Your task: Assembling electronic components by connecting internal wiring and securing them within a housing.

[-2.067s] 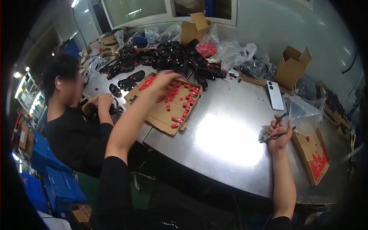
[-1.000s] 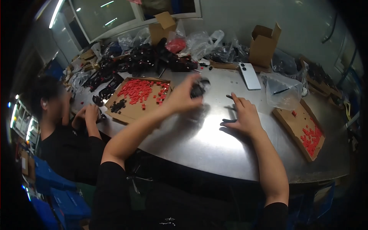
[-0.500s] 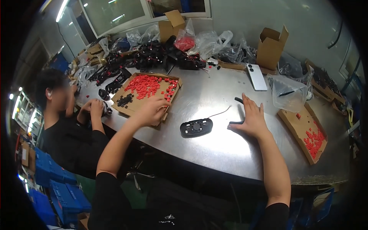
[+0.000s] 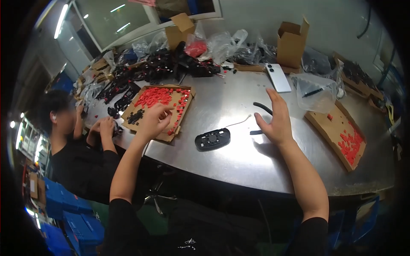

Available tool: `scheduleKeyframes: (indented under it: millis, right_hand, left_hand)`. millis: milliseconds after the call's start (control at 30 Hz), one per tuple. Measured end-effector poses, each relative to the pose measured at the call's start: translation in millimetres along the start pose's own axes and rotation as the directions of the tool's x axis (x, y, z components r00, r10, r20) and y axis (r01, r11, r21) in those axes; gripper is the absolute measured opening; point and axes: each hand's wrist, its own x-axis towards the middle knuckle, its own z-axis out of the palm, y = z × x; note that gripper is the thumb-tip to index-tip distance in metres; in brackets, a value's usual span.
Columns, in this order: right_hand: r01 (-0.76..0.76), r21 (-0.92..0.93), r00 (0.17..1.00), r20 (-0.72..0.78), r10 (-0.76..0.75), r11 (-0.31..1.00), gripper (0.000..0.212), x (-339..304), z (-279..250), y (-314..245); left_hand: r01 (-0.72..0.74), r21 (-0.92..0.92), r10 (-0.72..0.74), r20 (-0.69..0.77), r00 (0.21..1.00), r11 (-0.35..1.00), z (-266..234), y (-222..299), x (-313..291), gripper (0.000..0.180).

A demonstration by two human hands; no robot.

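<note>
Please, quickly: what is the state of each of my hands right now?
Left hand: partly curled; whether it holds something cannot be told.
Right hand: loosely holding a black-handled tool.

Here, low on the wearer's black shirt, sits small white lettering by a thin white emblem (far too tiny to read!). Far left, a brown carton shows a pale patch, nothing legible.

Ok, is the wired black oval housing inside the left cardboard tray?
No, the black oval housing lies on the metal table, between the left hand and the right hand.
</note>
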Motion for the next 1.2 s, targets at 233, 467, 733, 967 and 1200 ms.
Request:
scheduleKeyframes:
  millis: [233,467,733,967,1200]
  right_hand:
    - [0.073,0.732,0.955,0.144,-0.259,0.677,0.046,-24.2,-0.4,-57.7]
    - [-0.087,0.793,0.978,0.182,-0.099,0.603,0.028,-20.4,2.4,-60.4]
    - [-0.323,0.789,0.940,0.330,0.084,0.523,0.017,-19.7,9.1,-45.8]
    - [-0.364,0.912,0.917,0.316,0.244,0.187,0.019,-16.1,5.9,-40.4]
    - [-0.348,0.861,0.923,0.245,0.298,0.370,0.023,-15.1,2.7,-35.1]
  left_hand:
    - [0.038,-0.830,0.042,0.074,0.996,0.557,58.2,140.9,3.6,0.025]
    - [0.211,-0.855,-0.014,0.233,0.972,0.473,85.0,135.3,4.2,0.027]
    - [-0.175,-0.092,0.180,0.050,0.982,0.980,90.8,114.2,0.2,0.088]
    - [0.498,-0.828,0.110,0.487,0.867,-0.258,108.0,123.8,75.7,0.065]
    - [0.595,-0.680,0.191,0.576,0.795,-0.427,145.7,129.8,66.1,0.062]
